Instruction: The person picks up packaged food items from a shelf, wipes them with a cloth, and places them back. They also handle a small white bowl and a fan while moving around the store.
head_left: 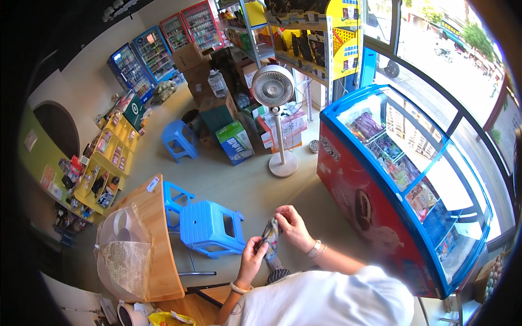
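In front of my body, both hands hold a small, soft-looking grey bundle (271, 238) with coloured patches, longer than it is wide. I cannot make out its exact kind. My left hand (253, 258) is closed around its lower left side, with the thumb lying across it. At its upper end, my right hand (293, 227) pinches with thumb and fingertips; what exactly sits in that pinch is too small to tell. Beneath the hands, a striped dark cloth (278, 275) shows beside my white top.
Blue plastic stools (204, 223) stand left of my hands, by a wooden table (166, 261) bearing a lace-trimmed cover (124, 255). Ahead is a standing fan (279, 125) with boxes (235, 142) behind. To the right, a red and blue display freezer (353, 182) runs along the window.
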